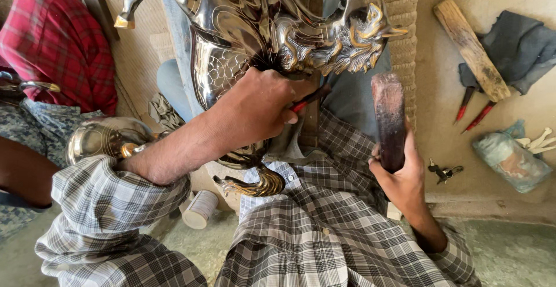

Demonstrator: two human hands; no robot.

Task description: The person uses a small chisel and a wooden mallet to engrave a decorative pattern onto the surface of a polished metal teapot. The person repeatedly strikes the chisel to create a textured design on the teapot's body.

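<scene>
Left hand grips a red-handled chisel against the shiny metal horse figure; right hand clutches a wooden mallet. 1 off-center hit could skid and scratch the polish.

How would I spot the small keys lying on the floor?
Start at the right hand gripping the dark wooden block. Just right of it, on the pale floor, lie the keys: small and dark metal, unlike the red-handled tools above.

The metal figure ran off the top edge; the left hand hid most of the red-handled tool.
</scene>
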